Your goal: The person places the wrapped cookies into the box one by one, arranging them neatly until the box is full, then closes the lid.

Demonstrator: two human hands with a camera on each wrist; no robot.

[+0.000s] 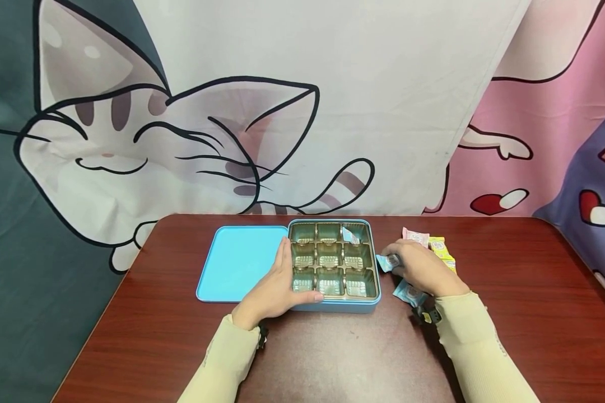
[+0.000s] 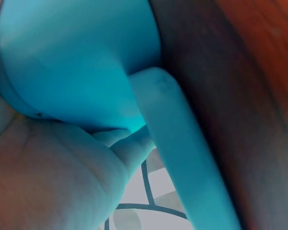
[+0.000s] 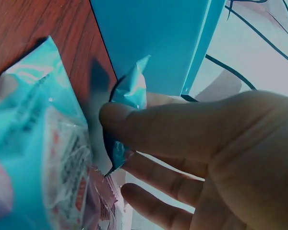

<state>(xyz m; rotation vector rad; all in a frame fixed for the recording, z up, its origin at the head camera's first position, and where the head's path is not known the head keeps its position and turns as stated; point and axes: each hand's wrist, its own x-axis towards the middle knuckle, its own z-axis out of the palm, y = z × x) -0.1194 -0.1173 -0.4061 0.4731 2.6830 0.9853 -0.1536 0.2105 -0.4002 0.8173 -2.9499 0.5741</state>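
Note:
On the table stands a blue box [image 1: 333, 307] with a gold divided tray [image 1: 329, 254] in it. A blue-and-white wrapped packet [image 1: 350, 235] lies in the tray's back right compartment. My left hand [image 1: 274, 288] rests against the box's left side, fingers straight, thumb along the front rim. To the right of the box, my right hand [image 1: 423, 267] pinches a small blue wrapped packet [image 3: 129, 93] between thumb and fingers. Another blue packet [image 1: 410, 293] lies on the table below that hand; it looks large in the right wrist view.
A flat blue lid [image 1: 242, 263] lies at the box's left, partly behind my left hand. Beyond my right hand are a pink packet [image 1: 415, 236] and yellow packets [image 1: 441, 249]. A printed cat curtain [image 1: 383, 84] hangs behind the brown table [image 1: 524, 291].

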